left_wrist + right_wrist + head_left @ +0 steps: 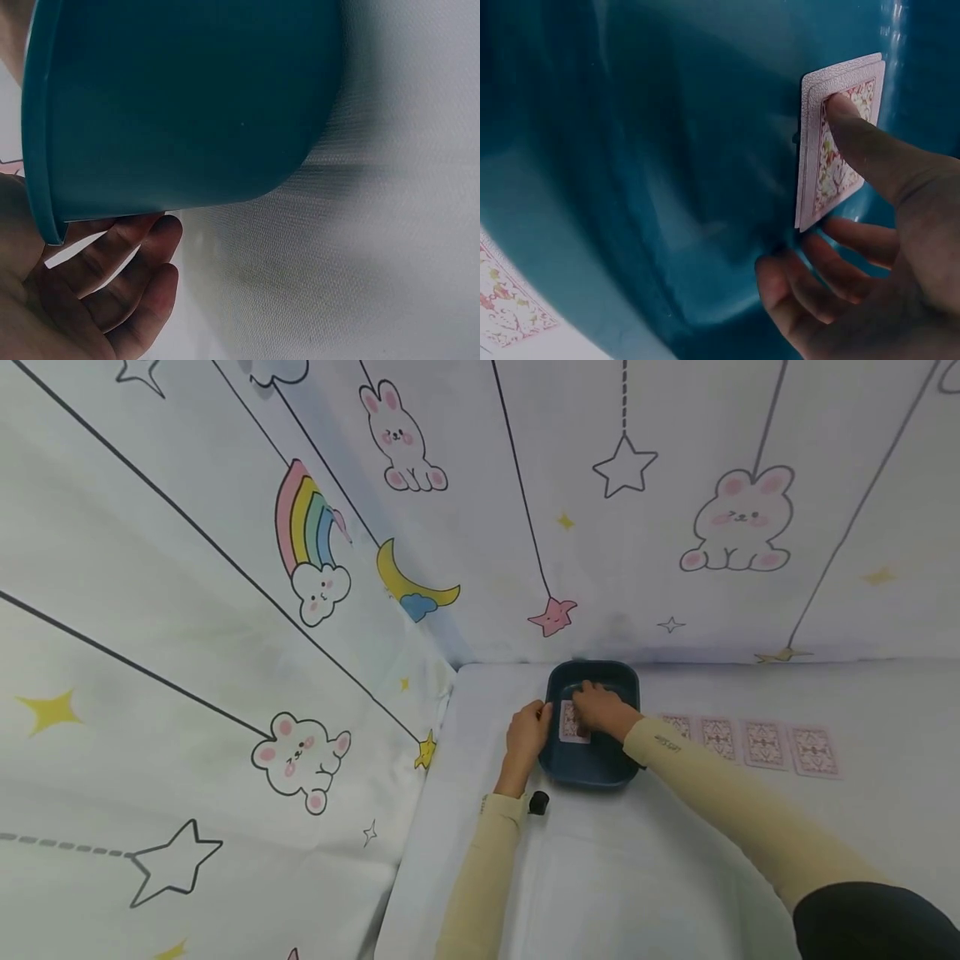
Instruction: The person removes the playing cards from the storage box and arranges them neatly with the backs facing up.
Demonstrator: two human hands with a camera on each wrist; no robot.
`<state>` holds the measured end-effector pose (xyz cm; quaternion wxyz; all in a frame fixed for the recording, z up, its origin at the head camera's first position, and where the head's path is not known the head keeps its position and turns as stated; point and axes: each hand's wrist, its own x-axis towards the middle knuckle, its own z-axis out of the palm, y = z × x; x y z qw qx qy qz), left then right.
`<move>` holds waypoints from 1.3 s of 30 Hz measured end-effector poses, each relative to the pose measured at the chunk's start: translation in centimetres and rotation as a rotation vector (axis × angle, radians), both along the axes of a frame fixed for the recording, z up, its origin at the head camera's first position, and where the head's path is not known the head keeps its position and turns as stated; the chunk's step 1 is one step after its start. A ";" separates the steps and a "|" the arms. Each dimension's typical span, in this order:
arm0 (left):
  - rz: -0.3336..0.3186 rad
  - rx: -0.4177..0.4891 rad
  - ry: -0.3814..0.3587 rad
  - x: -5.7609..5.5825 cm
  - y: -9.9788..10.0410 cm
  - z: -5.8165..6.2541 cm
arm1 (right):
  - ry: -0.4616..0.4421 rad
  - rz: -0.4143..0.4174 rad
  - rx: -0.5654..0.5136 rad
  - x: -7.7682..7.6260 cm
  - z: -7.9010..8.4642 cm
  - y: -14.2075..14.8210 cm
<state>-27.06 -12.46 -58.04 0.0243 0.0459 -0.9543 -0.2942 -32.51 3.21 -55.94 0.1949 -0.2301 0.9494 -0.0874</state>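
So there are at least two cards (834,171) lying stacked face down in the blue tray (588,768). Right hand (600,706) has its thumb on top, fingers spread by the edge. Left hand (527,735) seems to pinch the tray's left rim, though its thumb's mostly hidden. I'd guess the cards are light, bendy and a bit slick, so take them by opposite edges. Can't tell if any fingertips are underneath, or exactly how many cards there are. Right of the tray, a sleeve (720,785) partly covers the row of four (765,745).
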 end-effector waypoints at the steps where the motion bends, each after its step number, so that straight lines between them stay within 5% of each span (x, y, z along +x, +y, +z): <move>1: 0.000 0.000 -0.001 0.0 0.0 0.0 | 0.005 -0.004 0.003 0.0 0.0 0.0; 21: -0.017 0.008 -0.010 0.0 0.9 -0.2 | -0.078 -0.112 -0.079 -0.3 0.2 1.0; 31: -0.003 0.018 -0.012 0.0 0.7 0.5 | -0.249 -0.200 -0.386 -0.3 1.7 1.8; 39: 0.020 0.016 -0.019 0.0 0.3 0.0 | -0.269 -0.208 -0.615 0.8 2.1 3.4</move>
